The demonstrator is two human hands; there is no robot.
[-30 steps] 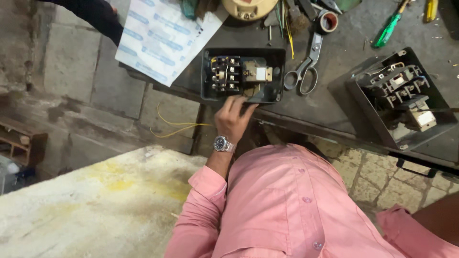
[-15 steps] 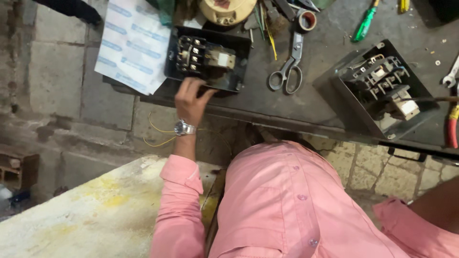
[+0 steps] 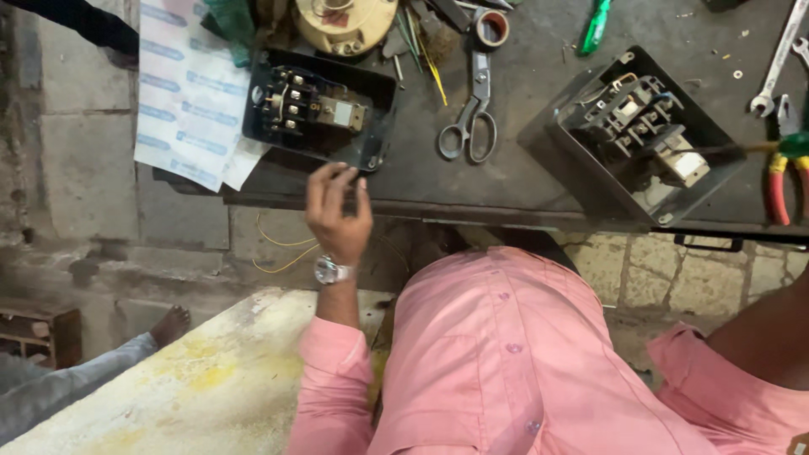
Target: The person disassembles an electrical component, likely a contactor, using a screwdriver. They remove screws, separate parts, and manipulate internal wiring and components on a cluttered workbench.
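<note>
1. The dark workbench [image 3: 522, 181] was seen to run across the top of the view, and every place below is given relative to it. It was judged a rigid metal top, fit to bear weight pressed against it.

2. An open grey switch box [image 3: 632, 139] sat tilted toward the bench's right end, its contact block exposed. A screwdriver with a green handle [image 3: 788, 145] was seen reaching into it from the right edge; whatever held that handle lay outside the view, so the state of the right hand could not be told.

3. A black switch box [image 3: 324, 105] lay at the bench's left part, close to its front edge, with relay parts and terminals open to view. It was judged fairly heavy for its size, stiff in the casing but delicate inside. A hold on the outer walls or near corner was judged safest, well away from the small contacts.

4. The left hand [image 3: 337, 211] was seen hovering just in front of the bench's front edge, beside the black box's near corner, fingers loosely spread and holding nothing; contact with the box could not be confirmed.

5. Printed paper sheets [image 3: 190, 101] overhung the bench's left end, light and floppy.

6. Scissors [image 3: 472, 114] lay at mid-bench, between the two boxes.
</note>
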